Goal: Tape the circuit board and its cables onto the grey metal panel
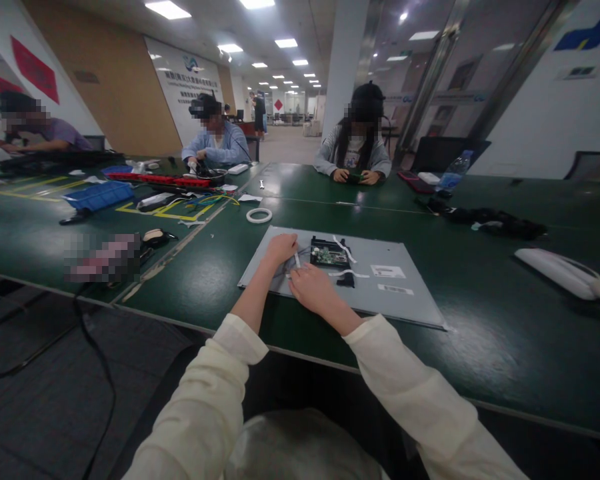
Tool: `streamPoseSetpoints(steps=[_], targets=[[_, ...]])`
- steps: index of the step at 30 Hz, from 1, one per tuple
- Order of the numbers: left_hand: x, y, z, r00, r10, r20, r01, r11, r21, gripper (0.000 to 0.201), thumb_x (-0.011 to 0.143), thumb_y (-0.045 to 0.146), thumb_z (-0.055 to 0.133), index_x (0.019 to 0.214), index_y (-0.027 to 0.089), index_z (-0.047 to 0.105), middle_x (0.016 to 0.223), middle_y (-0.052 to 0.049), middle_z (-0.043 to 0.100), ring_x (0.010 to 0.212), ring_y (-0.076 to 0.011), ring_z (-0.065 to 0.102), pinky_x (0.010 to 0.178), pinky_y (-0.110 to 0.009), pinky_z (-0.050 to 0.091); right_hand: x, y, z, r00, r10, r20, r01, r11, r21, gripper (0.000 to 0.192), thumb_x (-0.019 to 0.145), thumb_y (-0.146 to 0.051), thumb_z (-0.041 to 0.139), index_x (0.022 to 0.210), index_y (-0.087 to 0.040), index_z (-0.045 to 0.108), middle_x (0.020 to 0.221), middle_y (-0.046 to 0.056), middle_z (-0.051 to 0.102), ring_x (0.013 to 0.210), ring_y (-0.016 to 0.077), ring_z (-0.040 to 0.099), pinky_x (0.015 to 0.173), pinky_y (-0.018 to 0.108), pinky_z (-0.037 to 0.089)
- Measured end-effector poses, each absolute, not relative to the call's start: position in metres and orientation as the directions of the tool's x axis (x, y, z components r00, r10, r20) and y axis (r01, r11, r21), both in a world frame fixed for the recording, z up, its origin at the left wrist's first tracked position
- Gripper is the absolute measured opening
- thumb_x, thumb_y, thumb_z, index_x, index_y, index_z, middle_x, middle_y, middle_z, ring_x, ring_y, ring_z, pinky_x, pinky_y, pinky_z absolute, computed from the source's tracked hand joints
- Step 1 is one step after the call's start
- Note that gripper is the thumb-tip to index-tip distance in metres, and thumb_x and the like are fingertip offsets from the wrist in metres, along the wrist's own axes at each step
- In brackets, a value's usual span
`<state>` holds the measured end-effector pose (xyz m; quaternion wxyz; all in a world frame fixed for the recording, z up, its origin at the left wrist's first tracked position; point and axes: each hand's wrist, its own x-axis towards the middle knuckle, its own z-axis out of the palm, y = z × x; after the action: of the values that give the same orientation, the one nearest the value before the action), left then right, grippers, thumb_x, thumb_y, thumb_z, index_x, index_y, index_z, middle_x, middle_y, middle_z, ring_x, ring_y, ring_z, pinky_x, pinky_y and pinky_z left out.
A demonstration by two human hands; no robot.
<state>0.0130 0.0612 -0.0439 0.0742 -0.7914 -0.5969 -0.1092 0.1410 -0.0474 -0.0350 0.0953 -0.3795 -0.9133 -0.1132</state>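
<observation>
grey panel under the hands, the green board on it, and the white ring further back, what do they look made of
The grey panel looks like painted or bare sheet metal: flat, thin-edged, matte with a faint sheen. The green board looks like a printed circuit board, glossy green with small components, in a black frame that may be plastic. The white ring looks like a roll of white tape or plastic; too small to tell.

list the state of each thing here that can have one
gray panel: lying flat on the table
circuit board: exposed, mounted on the panel
white strip: pinched between both hands
tape roll: lying flat, untouched
water bottle: upright
left hand: on the strip
right hand: on the strip
</observation>
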Motion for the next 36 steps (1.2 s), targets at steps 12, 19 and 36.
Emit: streamPoseSetpoints(steps=[12, 19, 36], targets=[[0.013, 0.061, -0.044, 0.268, 0.930, 0.251, 0.961, -0.276, -0.004, 0.028, 0.086, 0.028, 0.037, 0.097, 0.016, 0.059, 0.090, -0.011, 0.064, 0.086, -0.0225, 0.060, 0.071, -0.030, 0.041, 0.142, -0.047, -0.028, -0.677, 0.700, 0.227, 0.733, 0.671, 0.115, 0.033, 0.090, -0.022, 0.033, 0.086, -0.012, 0.064, 0.085, 0.013, 0.066, 0.080, 0.0202, 0.061, 0.084, 0.033, 0.038], [0.013, 0.058, -0.042, 0.273, 0.929, 0.249, 0.959, -0.282, 0.000, 0.026, 0.086, 0.028, 0.038, 0.098, 0.017, 0.058, 0.091, -0.011, 0.064, 0.088, -0.0219, 0.060, 0.072, -0.029, 0.041, 0.148, -0.043, -0.026, -0.633, 0.740, 0.229, 0.768, 0.638, 0.060, 0.031, 0.090, -0.025, 0.034, 0.087, -0.014, 0.062, 0.085, 0.010, 0.066, 0.083, 0.0205, 0.060, 0.073, 0.029, 0.041], [0.011, 0.063, -0.047, 0.237, 0.938, 0.252, 0.963, -0.261, 0.067, 0.025, 0.085, 0.028, 0.039, 0.096, 0.018, 0.059, 0.090, -0.010, 0.065, 0.086, -0.0207, 0.059, 0.072, -0.028, 0.040, 0.157, -0.039, -0.026, -0.743, 0.599, 0.300, 0.606, 0.791, -0.078, 0.047, 0.075, -0.046, 0.057, 0.110, -0.015, 0.054, 0.117, 0.011, 0.050, 0.112, 0.0232, 0.042, 0.096, 0.034, 0.033]])
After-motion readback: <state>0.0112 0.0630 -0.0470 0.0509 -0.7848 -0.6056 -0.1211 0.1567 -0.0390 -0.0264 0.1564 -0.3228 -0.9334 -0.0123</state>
